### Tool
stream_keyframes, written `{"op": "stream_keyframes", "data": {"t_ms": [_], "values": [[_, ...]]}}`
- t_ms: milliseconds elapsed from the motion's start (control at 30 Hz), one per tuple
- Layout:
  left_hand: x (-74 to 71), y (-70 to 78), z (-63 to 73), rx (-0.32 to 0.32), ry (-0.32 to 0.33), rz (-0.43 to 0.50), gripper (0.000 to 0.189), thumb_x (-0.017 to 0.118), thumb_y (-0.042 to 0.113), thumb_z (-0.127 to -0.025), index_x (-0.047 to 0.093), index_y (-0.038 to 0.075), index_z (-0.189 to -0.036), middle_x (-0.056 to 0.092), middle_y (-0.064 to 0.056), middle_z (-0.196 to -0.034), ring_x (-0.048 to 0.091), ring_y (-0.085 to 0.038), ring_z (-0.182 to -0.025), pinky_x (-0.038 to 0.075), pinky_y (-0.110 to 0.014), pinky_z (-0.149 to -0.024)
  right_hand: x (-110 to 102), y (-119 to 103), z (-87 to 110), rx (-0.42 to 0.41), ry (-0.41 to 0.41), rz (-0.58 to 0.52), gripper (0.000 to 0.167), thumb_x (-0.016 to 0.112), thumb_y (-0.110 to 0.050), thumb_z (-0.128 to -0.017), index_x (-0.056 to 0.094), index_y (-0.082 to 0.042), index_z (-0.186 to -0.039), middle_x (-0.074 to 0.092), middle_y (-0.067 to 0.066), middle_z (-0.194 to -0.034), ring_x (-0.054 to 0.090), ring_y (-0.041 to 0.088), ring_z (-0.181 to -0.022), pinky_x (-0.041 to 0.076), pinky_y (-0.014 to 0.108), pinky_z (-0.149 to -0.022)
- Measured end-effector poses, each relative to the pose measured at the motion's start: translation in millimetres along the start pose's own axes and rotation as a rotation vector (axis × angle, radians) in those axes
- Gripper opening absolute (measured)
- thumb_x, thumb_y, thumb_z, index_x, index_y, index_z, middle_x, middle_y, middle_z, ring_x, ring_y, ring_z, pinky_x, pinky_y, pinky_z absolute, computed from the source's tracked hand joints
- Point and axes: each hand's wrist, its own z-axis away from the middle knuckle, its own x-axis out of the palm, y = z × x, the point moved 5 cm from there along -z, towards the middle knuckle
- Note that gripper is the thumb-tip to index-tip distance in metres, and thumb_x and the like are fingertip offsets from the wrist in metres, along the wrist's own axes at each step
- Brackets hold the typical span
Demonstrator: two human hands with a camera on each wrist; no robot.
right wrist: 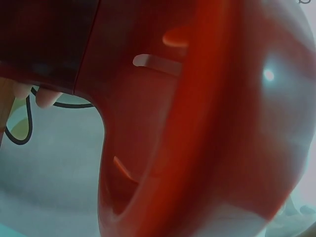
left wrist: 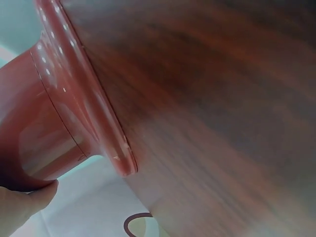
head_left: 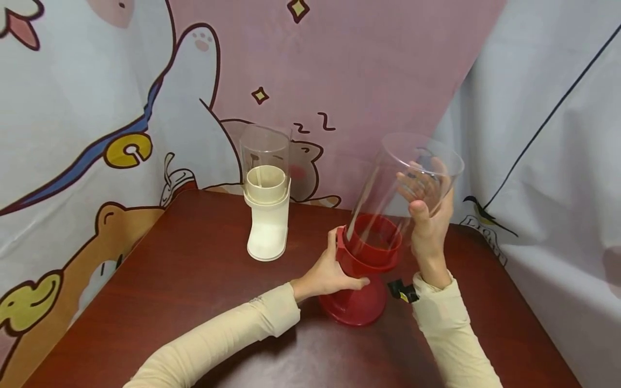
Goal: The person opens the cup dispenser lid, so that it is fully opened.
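A red stand (head_left: pixel 354 302) with a round foot and ring-shaped collar stands on the table, right of centre in the head view. My left hand (head_left: pixel 330 275) grips it below the collar, thumb across the front; the thumb (left wrist: pixel 29 207) also shows on it in the left wrist view. A clear tube (head_left: pixel 373 188) leans to the right, its lower end inside the collar. My right hand (head_left: pixel 432 215) holds the tube's upper right side, thumb in front and fingers visible through the plastic. The red collar (right wrist: pixel 212 123) fills much of the right wrist view.
Behind and to the left, a cream stand (head_left: pixel 268 231) holds an upright clear tube (head_left: pixel 264 143). A dark red-brown table (head_left: pixel 204 269) carries both stands. Cartoon-printed cloth (head_left: pixel 364 64) hangs around its back and sides. A small black device (head_left: pixel 404 291) sits at my right wrist.
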Motion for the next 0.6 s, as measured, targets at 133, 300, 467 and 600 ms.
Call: {"op": "stream_keyframes", "data": {"t_ms": [133,300,467,600], "values": [[0.5,-1.3,1.9,-0.005,0.007,-0.001,0.099,0.083,0.006,-0.075,0.015,0.016,-0.145,0.044,-0.009,-0.146,0.051,-0.017,-0.129,0.047,-0.023,-0.103,0.3,0.0,1.7,-0.008,0.002,0.003,0.1,0.091,-0.044,-0.068,0.04,-0.002,-0.143,0.061,0.02,-0.128,0.067,0.032,-0.11,0.057,0.032,-0.091],[1.7,-3.5,2.9,-0.022,0.003,0.002,0.099,0.083,0.007,-0.075,0.015,0.019,-0.146,0.045,-0.007,-0.146,0.052,-0.015,-0.128,0.047,-0.022,-0.102,-1.3,-0.1,3.1,-0.005,0.001,0.021,0.098,0.089,-0.046,-0.071,0.04,-0.003,-0.144,0.062,0.02,-0.128,0.068,0.03,-0.11,0.057,0.031,-0.091],[0.5,-3.3,2.5,-0.005,-0.002,0.011,0.098,0.082,0.006,-0.076,0.014,0.019,-0.146,0.044,-0.008,-0.146,0.051,-0.016,-0.129,0.048,-0.024,-0.102,-1.1,1.5,1.5,0.036,-0.012,0.051,0.095,0.086,-0.047,-0.074,0.039,-0.004,-0.144,0.06,0.021,-0.13,0.067,0.03,-0.112,0.056,0.03,-0.093],[0.8,-3.4,2.2,0.001,-0.006,0.007,0.099,0.082,0.006,-0.076,0.013,0.017,-0.147,0.043,-0.01,-0.146,0.052,-0.017,-0.129,0.048,-0.024,-0.102,-1.8,2.4,0.7,0.069,-0.005,0.061,0.095,0.086,-0.048,-0.074,0.04,-0.005,-0.144,0.06,0.019,-0.131,0.067,0.029,-0.113,0.056,0.03,-0.093]]}}
